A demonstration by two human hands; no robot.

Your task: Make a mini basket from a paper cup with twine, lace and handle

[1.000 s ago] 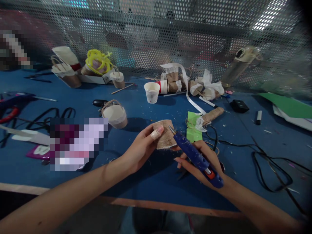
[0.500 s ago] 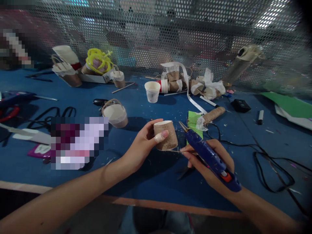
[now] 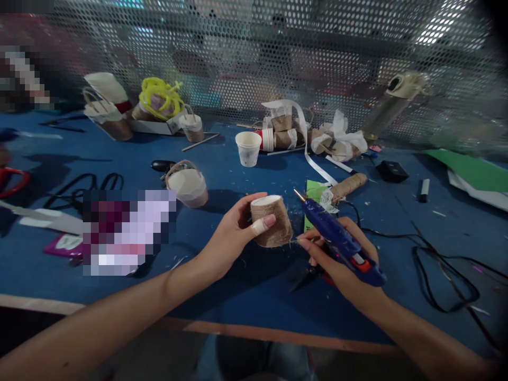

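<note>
My left hand point(image 3: 234, 235) grips a small paper cup wrapped in brown twine point(image 3: 273, 221), held bottom up above the blue table point(image 3: 222, 174). A bandage covers the thumb pressed on the twine. My right hand point(image 3: 343, 259) is closed round a blue glue gun point(image 3: 337, 241) with an orange trigger, its metal nozzle pointing up and left, just right of the cup and not touching it. My right fingertips also pinch a loose strand of twine at the cup's lower edge.
Scissors point(image 3: 307, 275) lie under my right hand. A spool of twine point(image 3: 347, 186) and green paper point(image 3: 315, 193) sit behind the gun. A white cup point(image 3: 248, 148), a finished basket cup point(image 3: 186, 185), more wrapped cups point(image 3: 286, 132), black cables point(image 3: 436, 264) and a perforated metal screen point(image 3: 254, 63) surround the spot.
The glue gun's nozzle left the cup's side and swung right and up. My left hand turned the cup so its white bottom faces up.
</note>
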